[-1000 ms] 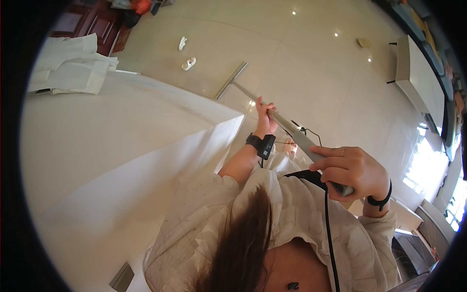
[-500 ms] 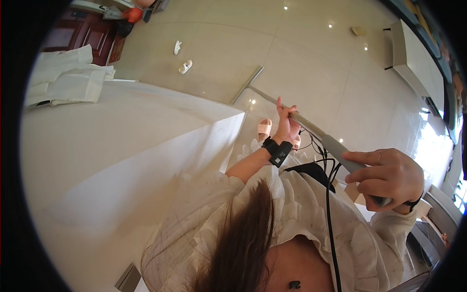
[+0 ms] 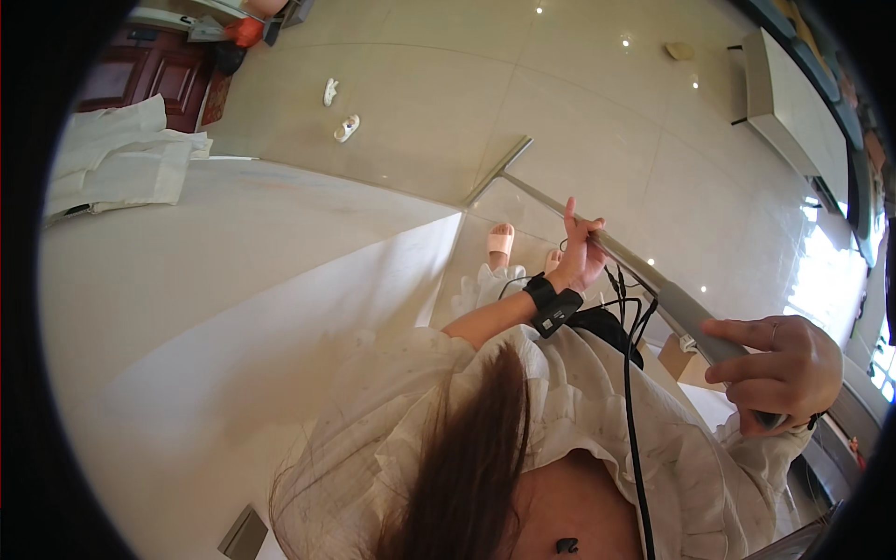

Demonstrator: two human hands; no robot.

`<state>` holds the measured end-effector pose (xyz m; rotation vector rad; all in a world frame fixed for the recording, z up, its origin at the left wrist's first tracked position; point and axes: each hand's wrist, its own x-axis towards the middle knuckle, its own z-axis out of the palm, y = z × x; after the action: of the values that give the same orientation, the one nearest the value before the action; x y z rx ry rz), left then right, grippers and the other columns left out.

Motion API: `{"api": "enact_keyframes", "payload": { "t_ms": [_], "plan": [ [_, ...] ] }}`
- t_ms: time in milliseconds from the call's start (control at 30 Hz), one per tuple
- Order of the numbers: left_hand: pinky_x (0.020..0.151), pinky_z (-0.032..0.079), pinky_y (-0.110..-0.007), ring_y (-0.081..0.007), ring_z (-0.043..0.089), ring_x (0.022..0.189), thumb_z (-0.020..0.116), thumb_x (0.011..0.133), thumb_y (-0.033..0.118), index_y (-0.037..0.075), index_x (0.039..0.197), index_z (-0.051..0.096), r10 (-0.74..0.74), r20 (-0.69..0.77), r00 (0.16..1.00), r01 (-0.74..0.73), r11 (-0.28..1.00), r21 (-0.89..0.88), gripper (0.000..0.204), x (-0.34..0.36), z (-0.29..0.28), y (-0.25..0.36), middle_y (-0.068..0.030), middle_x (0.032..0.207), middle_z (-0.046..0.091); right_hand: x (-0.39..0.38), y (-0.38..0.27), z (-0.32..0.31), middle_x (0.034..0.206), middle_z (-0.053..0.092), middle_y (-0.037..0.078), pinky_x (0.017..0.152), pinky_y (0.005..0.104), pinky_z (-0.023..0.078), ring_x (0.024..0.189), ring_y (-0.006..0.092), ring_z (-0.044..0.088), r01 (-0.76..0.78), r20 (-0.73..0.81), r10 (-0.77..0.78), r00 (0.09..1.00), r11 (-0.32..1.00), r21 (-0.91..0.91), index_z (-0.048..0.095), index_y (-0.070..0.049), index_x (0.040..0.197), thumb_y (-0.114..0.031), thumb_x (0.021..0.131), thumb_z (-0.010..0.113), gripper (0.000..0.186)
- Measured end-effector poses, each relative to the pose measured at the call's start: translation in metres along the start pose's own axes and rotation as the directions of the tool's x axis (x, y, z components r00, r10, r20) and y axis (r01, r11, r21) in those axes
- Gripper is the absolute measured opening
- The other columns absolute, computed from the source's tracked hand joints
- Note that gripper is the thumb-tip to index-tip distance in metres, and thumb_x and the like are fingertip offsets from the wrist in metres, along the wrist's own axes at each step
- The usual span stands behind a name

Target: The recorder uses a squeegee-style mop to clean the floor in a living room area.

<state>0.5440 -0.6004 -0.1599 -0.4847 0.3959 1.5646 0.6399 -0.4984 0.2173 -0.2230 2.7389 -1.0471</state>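
A long-handled floor squeegee (image 3: 642,268) with a pale grey pole slants across the view from right to upper middle. Its narrow bar head (image 3: 499,172) rests on the floor tiles, near the corner of a white wall. Partway along the pole, my left hand (image 3: 583,259) is closed around it, with one finger pointing up. At the thicker grey grip, my right hand (image 3: 784,369) is wrapped around the upper end, its index finger laid along the handle. The end of the grip shows below my right fingers.
White low wall (image 3: 280,243) runs along my left. Two white shoes (image 3: 338,110) lie apart on the tiled floor (image 3: 439,84). A white cabinet (image 3: 793,107) on dark legs stands far right. Black cables (image 3: 627,373) hang before me. My feet wear pink slippers (image 3: 500,240).
Both hands and the squeegee pole have shifted to the right. The bar head has slid right along the floor, close to the wall corner. The grip on the pole stays the same.
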Motion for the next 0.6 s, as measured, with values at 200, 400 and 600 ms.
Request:
{"api": "enact_keyframes", "payload": {
  "t_ms": [200,400,600],
  "plan": [
    [0.062,0.049,-0.029,-0.0090,0.049,0.070,0.056,0.082,0.006,0.039,0.139,0.015,-0.085,-0.071,0.994,0.085,0.996,-0.012,0.078,-0.001,0.011,-0.003,-0.0012,0.088,0.051,0.000,0.009,-0.002,0.076,0.066,0.005,0.046,0.0323,0.056,0.080,0.0372,0.068,0.027,-0.085,-0.027,0.996,1.000,0.001,0.047,-0.008,0.058,-0.018,0.072,0.058,0.021],
    [0.060,0.047,-0.028,-0.0097,0.049,0.068,0.058,0.082,0.006,0.035,0.139,0.017,-0.132,-0.020,0.991,0.133,0.990,0.042,0.076,-0.003,0.027,0.002,-0.0006,0.087,0.050,-0.013,-0.002,0.012,0.072,0.066,0.006,0.046,0.0315,0.056,0.077,0.0372,0.068,-0.012,-0.339,-0.005,0.941,0.999,-0.047,0.049,-0.008,0.060,-0.033,0.087,0.053,0.037],
    [0.063,0.047,-0.032,-0.0112,0.052,0.069,0.056,0.082,0.004,0.032,0.138,0.018,-0.018,0.005,1.000,0.017,0.987,0.161,0.073,0.018,0.036,0.027,-0.0018,0.083,0.052,-0.017,0.000,0.028,0.073,0.067,0.004,0.063,0.0324,0.054,0.079,0.0346,0.067,-0.044,-0.449,0.010,0.894,0.997,-0.066,0.049,-0.010,0.067,-0.024,0.083,0.052,0.022]
  ]
}}
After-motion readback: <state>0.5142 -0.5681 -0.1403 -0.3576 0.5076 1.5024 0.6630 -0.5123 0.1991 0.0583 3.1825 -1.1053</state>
